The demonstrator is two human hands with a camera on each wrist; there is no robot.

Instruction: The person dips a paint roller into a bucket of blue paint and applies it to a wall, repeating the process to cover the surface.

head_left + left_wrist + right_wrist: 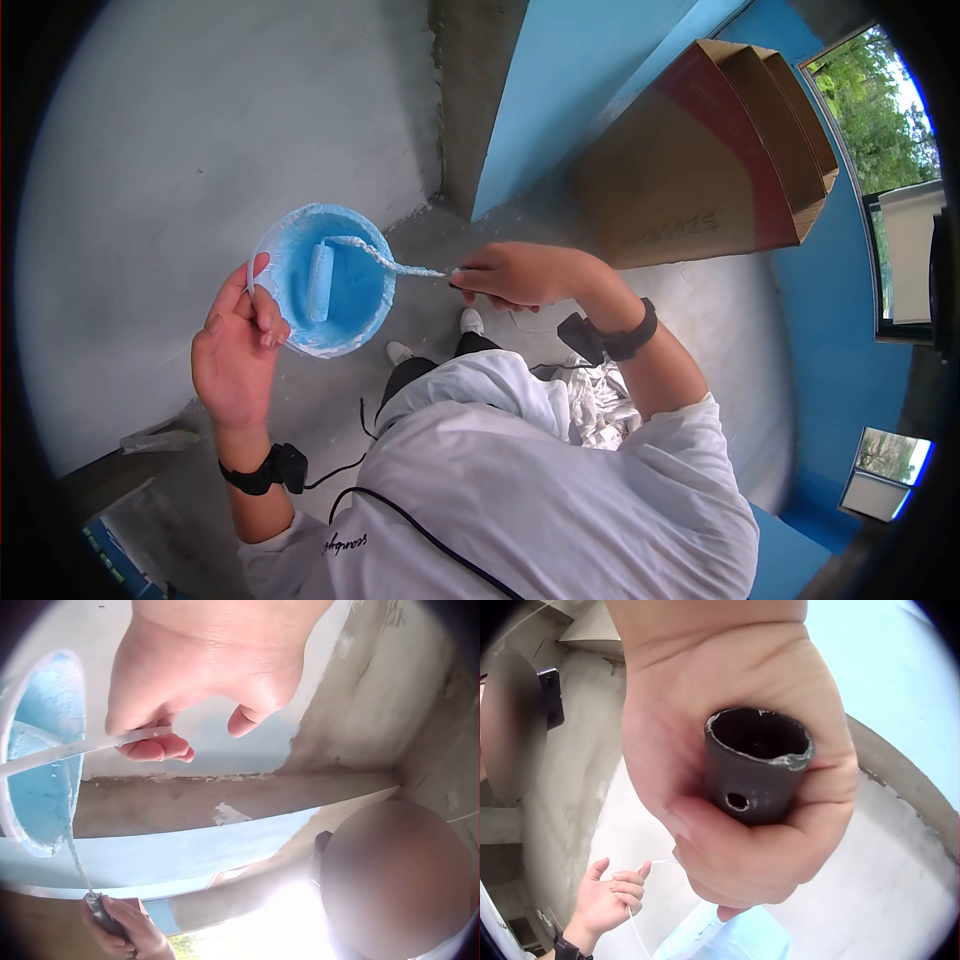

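My left hand [238, 370] has its fingers curled round the white carrying handle [97, 744] of a bucket [372, 320]. Light blue paint coats the bucket's inside, and white smears mark its rim. A paint roller [320, 285] sits within the bucket, its sleeve near the inner wall and its paint-crusted frame reaching out over the rim. My right hand [535, 272] grips the roller by its dark handle [754, 780], whose hollow end with a small side hole faces the right wrist camera. The left thumb stands away from the fingers in the left wrist view.
A large cardboard box [690, 170] with open flaps stands to the right, by the blue wall [840, 390] and a window [875, 120]. White crumpled material [605, 400] lies on the floor beside the legs. A concrete-edged pillar [475, 110] rises ahead. Black cables cross the shirt.
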